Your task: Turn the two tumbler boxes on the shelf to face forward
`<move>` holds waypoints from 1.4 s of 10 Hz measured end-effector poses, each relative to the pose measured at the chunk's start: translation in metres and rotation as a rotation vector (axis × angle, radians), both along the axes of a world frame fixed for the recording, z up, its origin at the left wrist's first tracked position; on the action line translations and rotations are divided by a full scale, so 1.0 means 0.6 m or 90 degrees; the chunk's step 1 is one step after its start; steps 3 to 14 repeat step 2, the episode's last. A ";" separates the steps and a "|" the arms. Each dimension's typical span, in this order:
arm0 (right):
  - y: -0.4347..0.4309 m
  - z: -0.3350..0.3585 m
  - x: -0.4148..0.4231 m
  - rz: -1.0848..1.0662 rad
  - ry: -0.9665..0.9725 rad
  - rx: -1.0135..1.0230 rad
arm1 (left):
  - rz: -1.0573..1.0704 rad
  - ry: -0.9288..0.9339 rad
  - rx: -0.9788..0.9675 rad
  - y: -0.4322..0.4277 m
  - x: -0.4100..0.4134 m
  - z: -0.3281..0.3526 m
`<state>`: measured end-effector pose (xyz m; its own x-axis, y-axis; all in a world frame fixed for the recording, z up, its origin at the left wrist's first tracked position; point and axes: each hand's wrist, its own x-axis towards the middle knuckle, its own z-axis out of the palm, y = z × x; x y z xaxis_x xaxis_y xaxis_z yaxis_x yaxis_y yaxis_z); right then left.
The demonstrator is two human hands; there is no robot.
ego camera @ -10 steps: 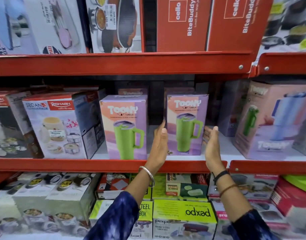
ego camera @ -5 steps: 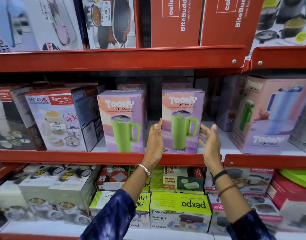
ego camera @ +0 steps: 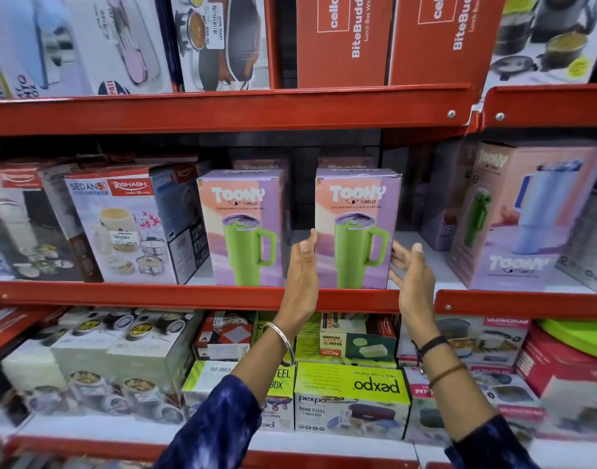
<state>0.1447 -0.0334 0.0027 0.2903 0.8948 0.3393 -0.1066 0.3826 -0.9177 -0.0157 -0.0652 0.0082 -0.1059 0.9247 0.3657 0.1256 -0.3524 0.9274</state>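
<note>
Head view shows your left hand (ego camera: 302, 265) and right hand (ego camera: 410, 275), fingers spread, flanking the right tumbler box (ego camera: 356, 228), which faces forward beside the left tumbler box (ego camera: 241, 228).

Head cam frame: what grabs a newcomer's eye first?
Two purple Toony tumbler boxes with green mugs stand front-on at the middle shelf's edge, the left box and the right box. The left hand and right hand flank the right box, open, fingers at its sides. The red shelf rail runs just below them.
</note>
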 end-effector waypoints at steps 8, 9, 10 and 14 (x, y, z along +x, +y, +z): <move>-0.011 -0.012 -0.015 -0.093 -0.045 0.027 | 0.013 -0.016 0.047 -0.012 -0.016 0.019; -0.011 -0.012 -0.015 -0.093 -0.045 0.027 | 0.013 -0.016 0.047 -0.012 -0.016 0.019; -0.011 -0.012 -0.015 -0.093 -0.045 0.027 | 0.013 -0.016 0.047 -0.012 -0.016 0.019; -0.011 -0.012 -0.015 -0.093 -0.045 0.027 | 0.013 -0.016 0.047 -0.012 -0.016 0.019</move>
